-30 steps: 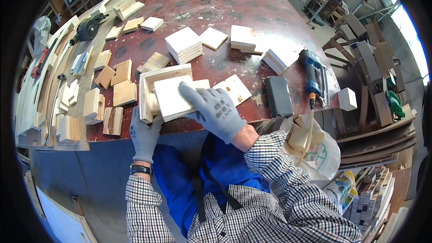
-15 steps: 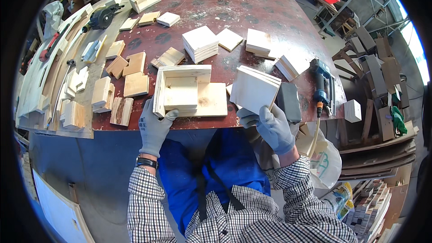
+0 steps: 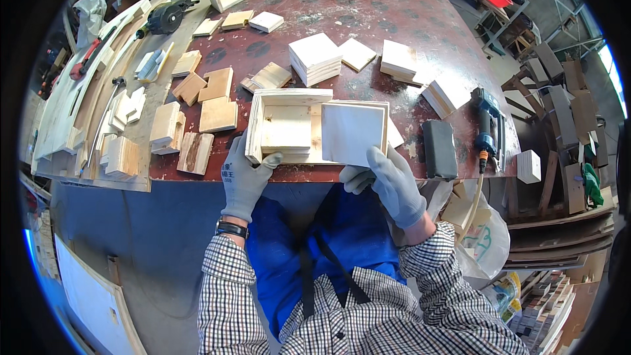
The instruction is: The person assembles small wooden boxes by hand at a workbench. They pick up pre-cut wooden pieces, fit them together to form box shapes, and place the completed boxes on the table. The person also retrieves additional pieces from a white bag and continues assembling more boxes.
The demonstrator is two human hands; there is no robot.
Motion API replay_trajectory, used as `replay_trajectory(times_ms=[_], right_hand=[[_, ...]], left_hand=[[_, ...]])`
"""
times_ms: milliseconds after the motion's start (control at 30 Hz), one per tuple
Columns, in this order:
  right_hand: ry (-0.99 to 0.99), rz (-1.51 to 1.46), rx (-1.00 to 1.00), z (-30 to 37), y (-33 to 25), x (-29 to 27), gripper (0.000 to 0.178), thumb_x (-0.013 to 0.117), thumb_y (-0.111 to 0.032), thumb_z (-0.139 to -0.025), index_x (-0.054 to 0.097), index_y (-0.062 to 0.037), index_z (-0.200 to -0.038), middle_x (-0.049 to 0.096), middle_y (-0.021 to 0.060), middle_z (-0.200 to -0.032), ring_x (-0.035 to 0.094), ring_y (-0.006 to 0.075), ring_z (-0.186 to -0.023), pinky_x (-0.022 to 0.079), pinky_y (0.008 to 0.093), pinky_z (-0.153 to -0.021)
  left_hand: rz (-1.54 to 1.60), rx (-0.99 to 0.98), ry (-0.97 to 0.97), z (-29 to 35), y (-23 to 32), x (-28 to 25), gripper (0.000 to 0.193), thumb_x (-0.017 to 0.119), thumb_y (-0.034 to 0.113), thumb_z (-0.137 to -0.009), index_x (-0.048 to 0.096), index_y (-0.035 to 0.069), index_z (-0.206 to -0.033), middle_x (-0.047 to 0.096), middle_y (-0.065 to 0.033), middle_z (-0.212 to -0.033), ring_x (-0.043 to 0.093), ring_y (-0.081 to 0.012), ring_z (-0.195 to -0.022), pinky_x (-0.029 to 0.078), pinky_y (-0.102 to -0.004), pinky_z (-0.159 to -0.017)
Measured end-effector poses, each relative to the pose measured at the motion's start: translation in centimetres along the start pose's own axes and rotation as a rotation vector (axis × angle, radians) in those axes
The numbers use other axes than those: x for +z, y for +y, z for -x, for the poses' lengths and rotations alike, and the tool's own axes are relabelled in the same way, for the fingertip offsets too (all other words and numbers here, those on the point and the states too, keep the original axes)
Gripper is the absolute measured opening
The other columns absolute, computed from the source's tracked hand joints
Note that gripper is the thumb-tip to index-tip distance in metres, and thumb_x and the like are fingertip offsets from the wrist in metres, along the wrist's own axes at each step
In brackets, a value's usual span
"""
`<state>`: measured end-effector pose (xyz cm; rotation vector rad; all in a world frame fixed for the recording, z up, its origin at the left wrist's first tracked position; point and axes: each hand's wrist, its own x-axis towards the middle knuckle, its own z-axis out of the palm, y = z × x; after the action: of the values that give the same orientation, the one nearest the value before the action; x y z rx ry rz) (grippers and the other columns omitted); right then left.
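A shallow wooden box point(image 3: 294, 94) lies near the front edge of the worktable, with a square wood block set in its left part. My gloved left hand point(image 3: 248, 169) grips the box's lower left corner, thumb on the front side. In my gloved right hand point(image 3: 389, 181) a small stack of square wooden boards point(image 3: 353, 133) is pinched by its lower right corner. The boards lie over the box's right part and cover most of it. Whether they rest on the box or hover just above it, I cannot tell.
Several wood blocks point(image 3: 218, 115) lie left of the box, and a tall block stack point(image 3: 315, 59) stands behind it. To the right are a dark grey block point(image 3: 440, 149) and a blue nail gun point(image 3: 487, 121) with a hose. A black power tool point(image 3: 169, 18) sits at the far left.
My right hand has brought the square boards leftward, from beside the box to over its right part. My left hand keeps its hold on the box. The whole view has shifted slightly.
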<state>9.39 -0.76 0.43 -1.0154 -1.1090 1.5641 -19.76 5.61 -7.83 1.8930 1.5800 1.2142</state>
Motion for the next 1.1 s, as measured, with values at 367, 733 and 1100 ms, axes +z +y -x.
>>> replay_trajectory(times_ms=[367,733,1100], right_hand=[[0.132,0.699,0.295,-7.1,-0.4,6.6,0.054,0.057,-0.048,-0.107,0.062,0.0017,-0.128,0.073,0.0205,-0.092,0.075,0.0316,-0.079,0.058,0.0463,-0.064],[-0.209,1.768,-0.073,-8.8,0.3,7.4,0.038,0.042,-0.026,-0.110,0.053,-0.0107,-0.142,0.076,0.0261,-0.099,0.077,0.0410,-0.094,0.060,0.0552,-0.070],[0.046,0.876,0.221,-8.1,0.2,4.2,0.080,0.026,-0.067,-0.110,0.072,-0.0010,-0.116,0.073,0.0154,-0.077,0.076,0.0296,-0.078,0.058,0.0443,-0.083]], left_hand=[[-0.007,-0.042,-0.001,0.0,0.5,-0.8,0.072,0.088,0.045,-0.084,0.063,0.004,-0.138,0.069,-0.0147,-0.118,0.071,-0.0343,-0.105,0.058,-0.0430,-0.089],[-0.019,0.001,-0.042,0.0,0.2,-1.0,0.069,0.089,0.042,-0.084,0.064,0.005,-0.138,0.070,-0.0158,-0.116,0.072,-0.0350,-0.106,0.059,-0.0430,-0.090],[-0.049,0.036,-0.012,-0.2,1.1,-0.9,0.073,0.089,0.044,-0.083,0.062,0.006,-0.139,0.069,-0.0167,-0.120,0.070,-0.0349,-0.111,0.059,-0.0440,-0.092]])
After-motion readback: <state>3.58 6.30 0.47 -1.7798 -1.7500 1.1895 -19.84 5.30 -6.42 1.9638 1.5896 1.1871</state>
